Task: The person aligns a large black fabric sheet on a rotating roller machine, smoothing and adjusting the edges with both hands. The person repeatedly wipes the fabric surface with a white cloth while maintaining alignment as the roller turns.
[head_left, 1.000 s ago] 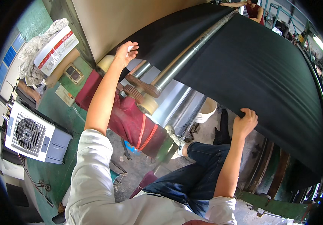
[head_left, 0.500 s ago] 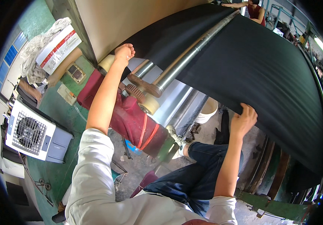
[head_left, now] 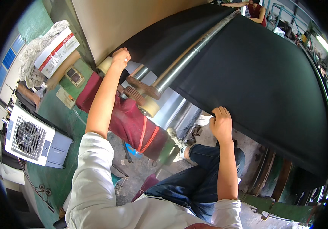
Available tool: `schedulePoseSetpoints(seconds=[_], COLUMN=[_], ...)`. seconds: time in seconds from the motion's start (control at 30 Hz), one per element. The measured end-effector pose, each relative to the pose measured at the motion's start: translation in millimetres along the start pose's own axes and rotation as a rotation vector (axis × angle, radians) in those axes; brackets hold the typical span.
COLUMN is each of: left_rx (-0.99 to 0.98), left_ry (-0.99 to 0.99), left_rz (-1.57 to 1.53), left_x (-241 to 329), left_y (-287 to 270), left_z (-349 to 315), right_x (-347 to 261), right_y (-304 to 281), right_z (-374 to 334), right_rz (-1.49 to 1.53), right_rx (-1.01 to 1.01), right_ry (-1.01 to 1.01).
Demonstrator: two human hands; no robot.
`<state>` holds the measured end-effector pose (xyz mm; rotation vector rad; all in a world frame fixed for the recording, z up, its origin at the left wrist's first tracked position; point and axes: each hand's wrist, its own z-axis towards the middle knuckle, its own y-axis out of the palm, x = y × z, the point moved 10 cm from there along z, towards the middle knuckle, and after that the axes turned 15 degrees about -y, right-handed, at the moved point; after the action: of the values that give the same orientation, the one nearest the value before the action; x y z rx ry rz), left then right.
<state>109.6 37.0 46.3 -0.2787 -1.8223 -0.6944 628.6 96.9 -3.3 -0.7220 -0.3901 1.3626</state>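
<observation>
A wide sheet of black fabric (head_left: 263, 80) stretches over a long shiny metal roller (head_left: 198, 51) and away to the right. My left hand (head_left: 121, 57) is closed in a fist on the near edge of the fabric's far stretch, beyond the roller's end. With fingers curled over the edge on the right-hand stretch, my right hand (head_left: 221, 124) grips the cloth; its fingertips are partly hidden. Between my hands lie the roller's rusty bracket (head_left: 145, 88), a brown gear (head_left: 134, 95) and a pale yellowish roller end (head_left: 148, 107).
A dark red machine housing (head_left: 124, 120) with orange-red bands stands under my left forearm. Farther left are an air cooler (head_left: 34, 133) and a small control box (head_left: 74, 75). A white bucket (head_left: 203, 119) shows beside my right hand. Another person (head_left: 256, 13) reaches toward the fabric's far end.
My right hand has moved left along the fabric edge, nearer the roller, and now covers part of the bucket. My left hand has shifted slightly left and down. The fabric's right stretch looks smoother.
</observation>
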Motion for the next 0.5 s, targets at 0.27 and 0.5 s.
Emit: schedulePoseSetpoints(seconds=[0.27, 0.5], left_rx=[-0.057, -0.042], left_ry=[-0.035, -0.002], left_rz=[0.023, 0.019], left_x=[-2, 0], left_y=[1, 3], left_z=[0, 0], right_x=[48, 52], right_y=[-81, -17], right_z=[-26, -29], right_rz=[-0.409, -0.182], right_rx=[0.295, -0.019], right_ry=[0.34, 0.224])
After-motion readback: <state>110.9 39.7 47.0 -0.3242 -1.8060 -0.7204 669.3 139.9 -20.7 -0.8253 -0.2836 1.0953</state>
